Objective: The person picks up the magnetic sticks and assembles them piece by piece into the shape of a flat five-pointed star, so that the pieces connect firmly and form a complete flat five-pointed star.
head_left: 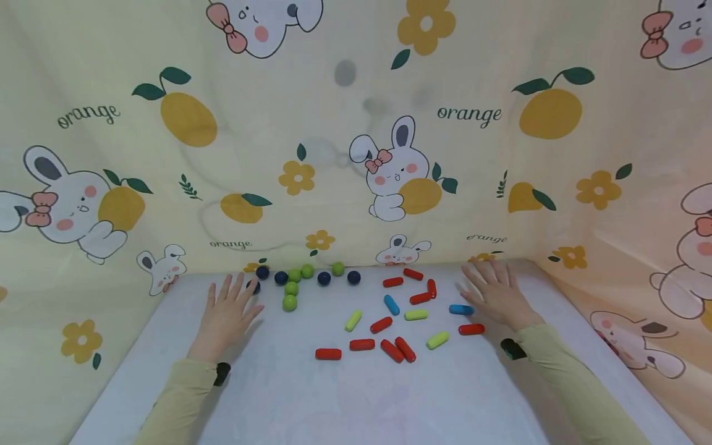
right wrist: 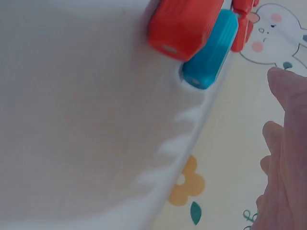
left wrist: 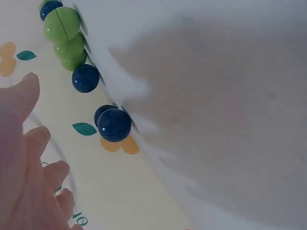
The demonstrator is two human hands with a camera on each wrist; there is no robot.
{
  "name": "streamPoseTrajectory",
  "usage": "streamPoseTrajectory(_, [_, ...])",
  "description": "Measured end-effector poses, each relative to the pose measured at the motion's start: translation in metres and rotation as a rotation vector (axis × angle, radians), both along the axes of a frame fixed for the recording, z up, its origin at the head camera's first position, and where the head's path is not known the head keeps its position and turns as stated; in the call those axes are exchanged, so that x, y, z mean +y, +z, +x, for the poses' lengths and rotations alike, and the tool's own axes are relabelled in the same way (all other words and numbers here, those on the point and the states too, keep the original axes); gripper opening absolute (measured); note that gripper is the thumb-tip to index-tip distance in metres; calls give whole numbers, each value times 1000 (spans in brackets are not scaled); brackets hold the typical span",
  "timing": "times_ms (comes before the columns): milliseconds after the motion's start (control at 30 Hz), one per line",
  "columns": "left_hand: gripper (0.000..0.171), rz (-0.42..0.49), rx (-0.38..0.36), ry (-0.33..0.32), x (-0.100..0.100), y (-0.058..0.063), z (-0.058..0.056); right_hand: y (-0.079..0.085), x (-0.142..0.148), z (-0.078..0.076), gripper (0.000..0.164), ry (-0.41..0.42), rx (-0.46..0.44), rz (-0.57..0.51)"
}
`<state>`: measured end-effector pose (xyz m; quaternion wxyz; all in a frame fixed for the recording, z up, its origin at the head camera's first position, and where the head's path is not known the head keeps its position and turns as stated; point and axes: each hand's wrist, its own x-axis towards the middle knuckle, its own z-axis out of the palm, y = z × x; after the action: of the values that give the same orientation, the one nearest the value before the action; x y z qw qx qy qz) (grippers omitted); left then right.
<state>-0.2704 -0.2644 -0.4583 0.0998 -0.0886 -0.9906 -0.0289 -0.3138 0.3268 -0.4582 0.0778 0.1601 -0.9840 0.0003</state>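
Observation:
My left hand [head_left: 225, 318] is spread, fingers straight, over the table's left side, holding nothing. Nearest to it is a dark blue ball [head_left: 253, 287]. More dark blue balls [left wrist: 114, 125] and green balls [head_left: 289, 303] lie along the back edge. On the right, my right hand [head_left: 500, 300] is likewise spread and holds nothing. Close by its thumb lies a blue barrel-shaped piece [head_left: 461, 309], with a red one [right wrist: 184, 28] beside it. Several red pieces [head_left: 362, 345], yellow-green pieces [head_left: 437, 340] and another blue piece [head_left: 392, 305] are scattered between the hands.
A white table [head_left: 311, 408] carries everything. Behind it and along both sides hangs a cream curtain [head_left: 334, 216] printed with rabbits, oranges and flowers. Each wrist bears a small black device, one being the right wrist's camera [head_left: 512, 349].

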Motion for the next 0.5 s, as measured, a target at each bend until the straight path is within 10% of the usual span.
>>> streamPoseTrajectory(233, [70, 46, 14, -41, 0, 3, 0, 9, -13, 1, 72, 15, 15, -31])
streamPoseTrajectory(500, [69, 276, -58, -147, 12, 38, 1, 37, -33, 0, 73, 56, -26, -213])
